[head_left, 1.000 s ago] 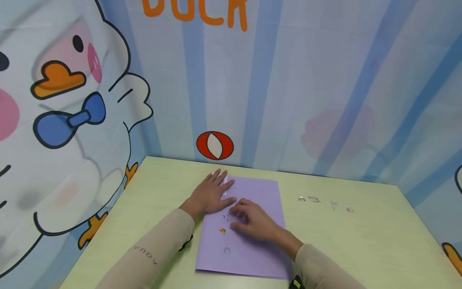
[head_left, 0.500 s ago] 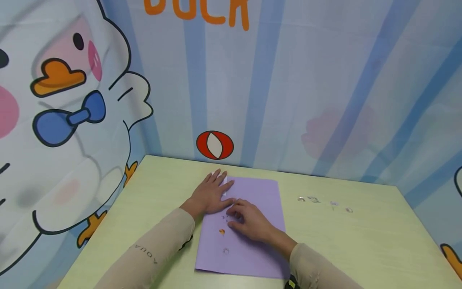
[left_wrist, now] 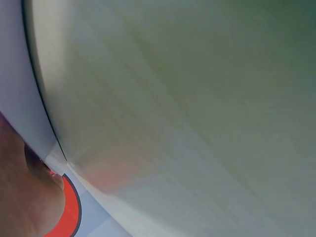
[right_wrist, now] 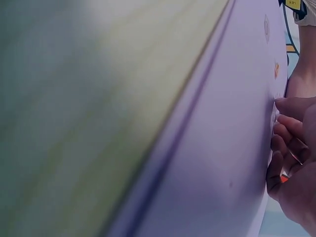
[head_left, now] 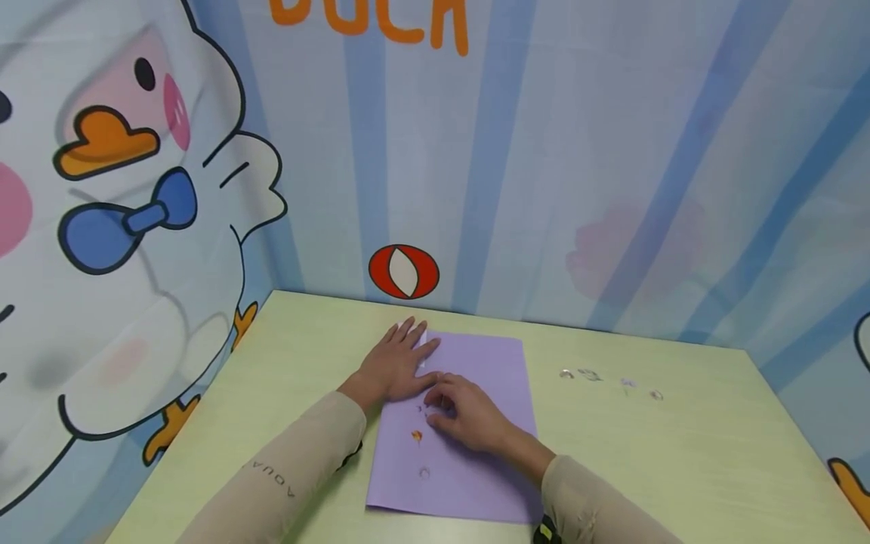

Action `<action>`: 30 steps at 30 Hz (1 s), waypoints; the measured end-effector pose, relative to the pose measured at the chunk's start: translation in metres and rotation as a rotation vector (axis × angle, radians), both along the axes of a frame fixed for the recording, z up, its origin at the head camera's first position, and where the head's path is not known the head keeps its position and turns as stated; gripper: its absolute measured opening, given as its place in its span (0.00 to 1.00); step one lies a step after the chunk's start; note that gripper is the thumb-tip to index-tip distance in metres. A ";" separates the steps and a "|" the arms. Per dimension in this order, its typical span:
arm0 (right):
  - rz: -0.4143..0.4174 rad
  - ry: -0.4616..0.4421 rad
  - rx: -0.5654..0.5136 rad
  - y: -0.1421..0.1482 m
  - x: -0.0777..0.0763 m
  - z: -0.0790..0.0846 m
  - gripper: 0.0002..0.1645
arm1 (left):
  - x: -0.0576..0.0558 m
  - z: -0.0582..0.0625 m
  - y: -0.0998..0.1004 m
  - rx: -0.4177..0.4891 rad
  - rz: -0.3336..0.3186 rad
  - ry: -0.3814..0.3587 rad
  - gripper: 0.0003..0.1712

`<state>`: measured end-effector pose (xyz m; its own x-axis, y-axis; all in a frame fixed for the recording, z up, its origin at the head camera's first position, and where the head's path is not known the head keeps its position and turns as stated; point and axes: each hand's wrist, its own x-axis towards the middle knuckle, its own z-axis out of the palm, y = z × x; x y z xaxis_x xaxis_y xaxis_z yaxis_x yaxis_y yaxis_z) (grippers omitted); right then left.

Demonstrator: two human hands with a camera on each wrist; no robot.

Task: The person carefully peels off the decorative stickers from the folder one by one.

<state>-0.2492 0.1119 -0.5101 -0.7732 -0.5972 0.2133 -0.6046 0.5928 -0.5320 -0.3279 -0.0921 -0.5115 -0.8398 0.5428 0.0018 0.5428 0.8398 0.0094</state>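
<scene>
A purple folded sheet of paper [head_left: 476,483] lies on the table. My left hand [head_left: 396,369] rests flat with spread fingers on its upper left part, partly over a white strip [head_left: 423,355]. My right hand [head_left: 469,412] bends over the middle of the sheet, thumb and index finger at a small clear sticker with dark marks [head_left: 419,409]; the rest of that sticker is hidden by the fingers. In the right wrist view the thumb [right_wrist: 291,106] and curled fingers meet close at the paper. Below are an orange sticker [head_left: 417,436] and a pale round sticker [head_left: 424,473].
Several small stickers lie in a row on the table [head_left: 680,453] to the right of the sheet, among them a small arched sticker [head_left: 566,373] and a roundish one [head_left: 655,394]. A printed duck curtain [head_left: 421,151] stands behind the table's far edge.
My right hand has shifted slightly left, its fingertips closer in over the dark-marked sticker and nearer the left thumb. The left hand has stayed in place on the sheet.
</scene>
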 end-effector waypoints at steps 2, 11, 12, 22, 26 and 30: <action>-0.001 -0.027 -0.013 0.000 -0.002 0.001 0.12 | -0.001 -0.001 0.000 0.006 -0.001 -0.002 0.44; 0.023 -0.191 -0.087 0.000 -0.013 0.007 0.11 | 0.000 0.002 0.000 0.014 0.006 -0.002 0.43; 0.021 -0.203 -0.088 0.000 -0.013 0.007 0.10 | 0.001 0.002 0.000 0.016 0.007 -0.001 0.43; -0.067 -0.192 -0.069 -0.011 -0.012 0.012 0.02 | 0.000 0.000 -0.001 0.023 0.005 -0.008 0.42; -0.076 -0.217 -0.075 -0.010 -0.012 0.013 0.02 | 0.001 0.001 -0.001 0.009 0.006 0.000 0.43; -0.067 -0.280 -0.103 -0.007 -0.015 0.012 0.03 | 0.002 0.004 -0.001 0.008 0.002 0.013 0.42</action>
